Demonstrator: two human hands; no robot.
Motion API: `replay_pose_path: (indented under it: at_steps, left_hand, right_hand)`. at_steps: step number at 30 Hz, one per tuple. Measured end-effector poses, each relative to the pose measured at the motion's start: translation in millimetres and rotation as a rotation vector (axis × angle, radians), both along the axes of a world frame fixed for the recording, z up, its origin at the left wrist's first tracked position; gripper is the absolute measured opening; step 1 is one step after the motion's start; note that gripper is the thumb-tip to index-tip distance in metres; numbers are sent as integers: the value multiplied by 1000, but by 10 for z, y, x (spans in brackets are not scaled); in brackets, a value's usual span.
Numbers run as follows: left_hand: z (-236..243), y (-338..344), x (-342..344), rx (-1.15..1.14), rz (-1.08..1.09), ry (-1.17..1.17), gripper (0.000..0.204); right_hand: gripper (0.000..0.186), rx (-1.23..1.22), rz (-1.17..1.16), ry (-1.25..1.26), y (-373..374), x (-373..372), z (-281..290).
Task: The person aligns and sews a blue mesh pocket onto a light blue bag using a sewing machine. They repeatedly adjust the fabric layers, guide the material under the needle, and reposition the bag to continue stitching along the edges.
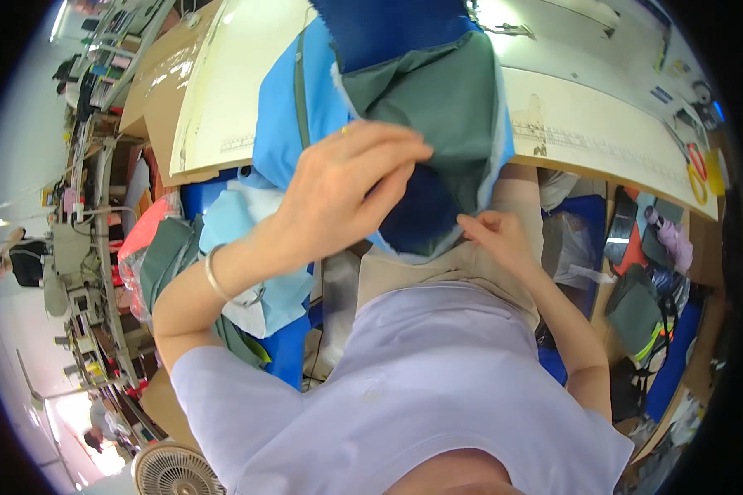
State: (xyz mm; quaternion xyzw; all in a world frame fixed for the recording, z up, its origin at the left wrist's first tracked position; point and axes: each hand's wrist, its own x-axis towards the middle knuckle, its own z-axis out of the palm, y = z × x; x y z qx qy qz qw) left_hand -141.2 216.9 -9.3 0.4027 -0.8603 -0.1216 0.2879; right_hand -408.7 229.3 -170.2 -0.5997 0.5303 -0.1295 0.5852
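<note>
A bag-like sewn fabric piece (446, 107) with a grey-green inside, bright blue panels and a dark blue part hangs over the table's front edge down to my lap. My right hand (499, 238) pinches its lower right edge between thumb and fingers. Over the left part of the fabric is my left hand (347, 190), its fingers half bent and apart from the thumb, slightly blurred. I see nothing held in it. A bright blue panel with a grey-green strip (300, 91) lies to the left of that hand.
The pale worktable (586, 111) has ruler marks along its front edge. Scissors with red and yellow handles (697, 173) lie at its right end. Light blue cloth pieces (264, 285) hang at my left. A fan (176, 470) stands lower left. Other people work far left.
</note>
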Motion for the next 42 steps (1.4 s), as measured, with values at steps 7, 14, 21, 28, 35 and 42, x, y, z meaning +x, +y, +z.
replay_pose_path:
  at_steps: [7,14,21,28,35,42]
  left_hand:
    - [-434,-619,-343,-194,0,-7,45]
    - [-723,-1515,-38,-323,175,-430,51]
    - [-662,-1995,449,-234,-82,-435,49]
    - [-343,-2368,-229,-295,51,-405,36]
    - [-919,-2449,-180,-370,83,-316,48]
    - [-502,-2130,-249,-459,-13,-257,27]
  right_hand:
    - [46,-815,-413,32,-72,516,-292]
    - [64,88,-139,-942,348,1001,278]
    - [65,600,11,-974,306,859,-268]
    - [40,314,-104,-762,64,776,75]
    - [29,209,-177,-844,169,737,71]
    - [30,350,-11,-792,111,588,118]
